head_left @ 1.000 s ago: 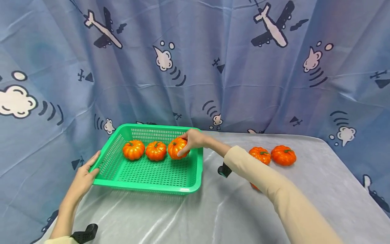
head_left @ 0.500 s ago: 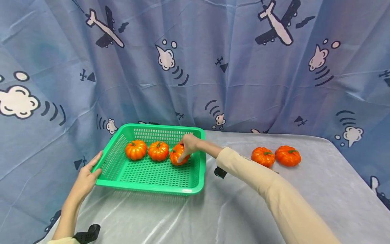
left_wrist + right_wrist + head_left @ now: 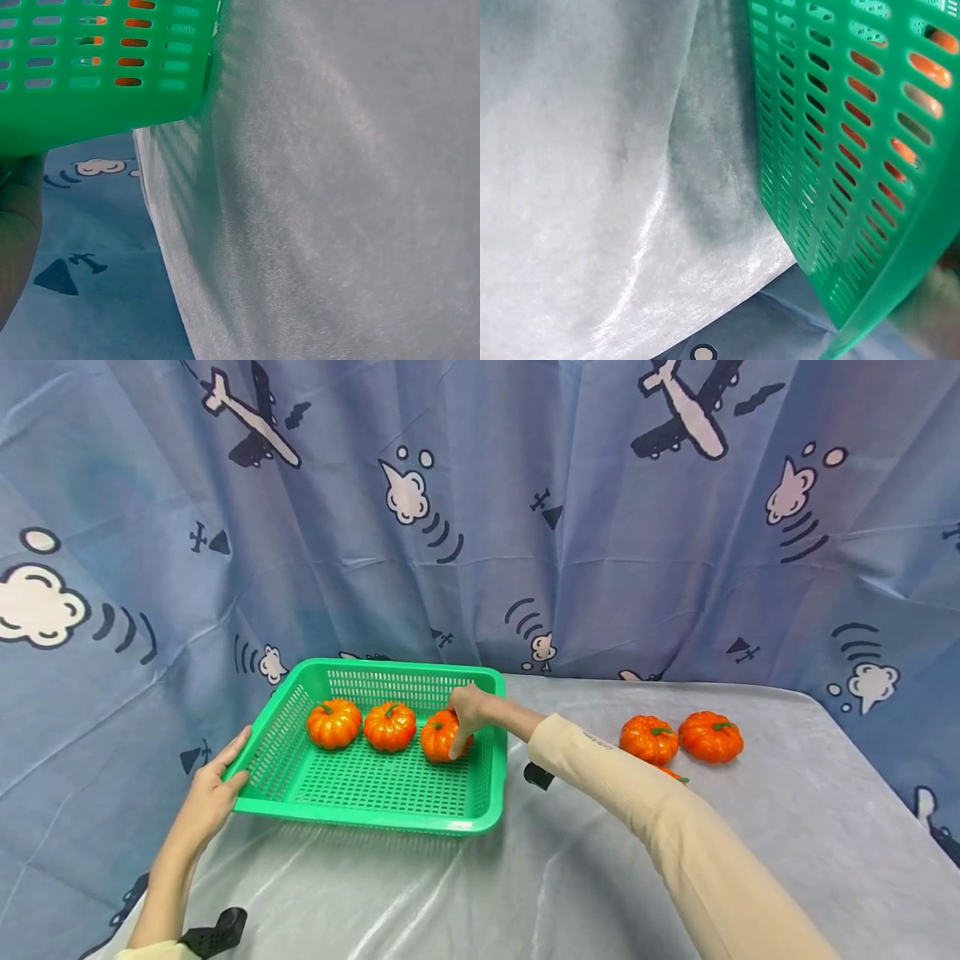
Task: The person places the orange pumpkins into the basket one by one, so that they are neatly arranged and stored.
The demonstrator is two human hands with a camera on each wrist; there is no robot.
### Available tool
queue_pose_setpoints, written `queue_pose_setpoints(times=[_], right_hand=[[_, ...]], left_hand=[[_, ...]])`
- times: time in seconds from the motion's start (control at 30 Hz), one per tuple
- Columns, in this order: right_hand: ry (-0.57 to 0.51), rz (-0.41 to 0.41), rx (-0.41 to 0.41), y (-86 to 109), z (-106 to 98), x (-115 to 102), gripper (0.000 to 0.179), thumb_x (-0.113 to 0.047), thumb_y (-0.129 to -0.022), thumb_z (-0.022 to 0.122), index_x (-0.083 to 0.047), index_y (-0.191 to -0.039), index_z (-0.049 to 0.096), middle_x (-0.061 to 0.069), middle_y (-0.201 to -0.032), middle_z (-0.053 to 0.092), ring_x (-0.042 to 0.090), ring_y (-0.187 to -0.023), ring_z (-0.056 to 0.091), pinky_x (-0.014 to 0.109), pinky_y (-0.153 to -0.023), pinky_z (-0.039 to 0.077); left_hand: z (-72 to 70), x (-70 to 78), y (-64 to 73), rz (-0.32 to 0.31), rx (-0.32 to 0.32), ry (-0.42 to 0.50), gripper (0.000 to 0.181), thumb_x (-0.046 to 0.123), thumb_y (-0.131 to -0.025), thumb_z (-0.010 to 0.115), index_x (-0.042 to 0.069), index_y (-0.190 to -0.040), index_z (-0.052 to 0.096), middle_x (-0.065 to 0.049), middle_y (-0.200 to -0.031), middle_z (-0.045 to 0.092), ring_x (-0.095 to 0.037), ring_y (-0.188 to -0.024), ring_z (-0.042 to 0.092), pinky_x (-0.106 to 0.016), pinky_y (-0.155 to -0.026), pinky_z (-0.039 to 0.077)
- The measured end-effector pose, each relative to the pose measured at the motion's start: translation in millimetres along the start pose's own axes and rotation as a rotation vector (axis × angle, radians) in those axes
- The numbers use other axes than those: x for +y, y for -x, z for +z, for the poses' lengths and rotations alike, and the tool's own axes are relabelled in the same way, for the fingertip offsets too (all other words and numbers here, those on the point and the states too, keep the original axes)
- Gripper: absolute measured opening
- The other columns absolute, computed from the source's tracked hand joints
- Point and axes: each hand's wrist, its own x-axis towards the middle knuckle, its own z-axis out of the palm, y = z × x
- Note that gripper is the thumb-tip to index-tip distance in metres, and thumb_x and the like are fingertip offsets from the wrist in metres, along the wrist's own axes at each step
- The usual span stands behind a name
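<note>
A green plastic basket (image 3: pixel 375 822) stands on the grey-covered table, with three small orange pumpkins in a row inside: a left pumpkin (image 3: pixel 333 724), a middle pumpkin (image 3: pixel 389 727) and a right pumpkin (image 3: pixel 441 739). My right hand (image 3: pixel 471 710) holds the right pumpkin from its right side, the thumb in front; the other fingers are mostly hidden. At the basket's left front corner, my left hand (image 3: pixel 213 789) grips the rim. The left wrist view shows the basket wall (image 3: pixel 97 112) beside part of that hand (image 3: pixel 15 232). In the right wrist view, pumpkins show orange through the basket's slots (image 3: pixel 855 135).
To the right on the table lie two more pumpkins, one nearer (image 3: pixel 648 740) and one farther right (image 3: pixel 710 737). Another pumpkin (image 3: pixel 675 774) is mostly hidden behind my right sleeve (image 3: pixel 645 802). A blue patterned curtain (image 3: pixel 480 527) hangs behind the table.
My right hand has lowered the right pumpkin onto the basket floor, and the thumb has shifted to the pumpkin's right side. The left hand stays on the rim.
</note>
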Motion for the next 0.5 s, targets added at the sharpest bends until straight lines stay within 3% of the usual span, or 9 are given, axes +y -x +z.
queue_pose_setpoints(times=[0.07,0.23,0.27,0.33,0.47,0.5], right_hand=[[0.03,0.026,-0.022,0.4,0,-2,0.04,-0.031,-0.061,0.092,-0.007,-0.08,0.065,-0.003,-0.065,0.05,0.009,-0.062,0.038,0.02,-0.056,0.035],[0.063,0.065,-0.038,-8.6,6,1,0.049,-0.035,-0.056,0.093,-0.005,-0.083,0.065,0.001,-0.073,0.055,0.014,-0.071,0.044,0.026,-0.064,0.043],[0.053,0.029,-0.012,-20.0,14,11,0.055,-0.045,-0.051,0.093,-0.007,-0.079,0.064,0.0,-0.071,0.053,0.013,-0.069,0.043,0.024,-0.061,0.042],[0.059,0.033,-0.016,-29.0,18,15,0.062,-0.051,-0.046,0.092,-0.007,-0.075,0.061,0.0,-0.067,0.048,0.013,-0.066,0.04,0.025,-0.06,0.042],[0.055,0.044,0.001,-28.7,17,11,0.059,-0.05,-0.049,0.092,-0.009,-0.069,0.054,-0.003,-0.063,0.041,0.011,-0.063,0.037,0.022,-0.057,0.038],[0.066,0.085,-0.014,-18.8,10,1,0.053,-0.043,-0.054,0.092,-0.008,-0.071,0.055,-0.002,-0.065,0.043,0.012,-0.065,0.039,0.023,-0.059,0.039]], left_hand=[[0.2,0.5,-0.4,0.003,-0.002,0.006,0.057,0.004,-0.1,0.037,0.005,-0.153,0.016,-0.025,-0.154,0.016,-0.034,-0.117,0.036,-0.014,-0.069,0.034],[0.2,1.2,-1.1,0.004,0.001,0.008,0.056,0.004,-0.1,0.037,0.005,-0.153,0.017,-0.025,-0.154,0.016,-0.041,-0.122,0.033,-0.012,-0.072,0.031],[0.1,1.4,-1.1,0.002,0.003,0.006,0.056,0.004,-0.1,0.037,0.005,-0.153,0.017,-0.025,-0.154,0.016,-0.04,-0.12,0.033,-0.012,-0.072,0.031],[-0.1,2.0,-1.0,-0.005,0.003,0.002,0.056,0.004,-0.1,0.037,0.006,-0.153,0.017,-0.025,-0.154,0.017,-0.037,-0.119,0.035,-0.012,-0.072,0.032],[-0.2,2.2,-0.4,-0.016,0.003,-0.009,0.056,0.005,-0.1,0.037,0.006,-0.153,0.017,-0.025,-0.154,0.017,-0.016,-0.111,0.037,-0.014,-0.071,0.034],[0.1,1.9,-0.2,-0.018,0.002,-0.01,0.056,0.005,-0.1,0.037,0.006,-0.153,0.017,-0.025,-0.154,0.017,-0.014,-0.109,0.037,-0.015,-0.07,0.035]])
